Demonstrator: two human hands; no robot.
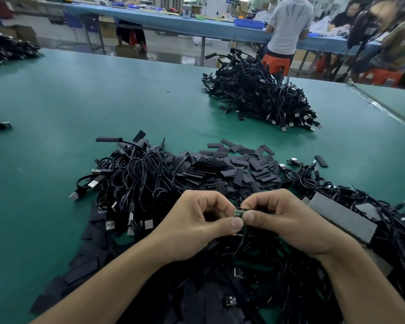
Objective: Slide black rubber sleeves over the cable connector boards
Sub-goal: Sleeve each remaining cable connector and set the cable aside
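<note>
Tangle comes first: just left of the grip lies a heap of looped black cables with silver USB plugs, resting on the green table mat. The left hand has its fingers curled, with thumb and forefinger pinching the left edge of a small green connector board. The board sits at the centre of the grip, raised a little above the clutter. Its thin black cable hangs from the board's lower end into the pile beneath the hands. Beyond the grip spreads a loose pile of flat black rubber sleeves, and well beyond that a far heap of bundled black cables. The right hand pinches the board's right edge in the same way, its thumb close against the left thumb. Something dark shows at the board's upper end under its fingertips, but I cannot tell whether it is a sleeve. Most of the board shows bare green, so the step in hand looks like lining up, with no sleeve yet drawn over. The next move would call for one hand to steady the board while the other opens a flat sleeve's mouth and pushes it squarely along. Right of the grip lie more loose black cables and a grey rectangular foam strip.
</note>
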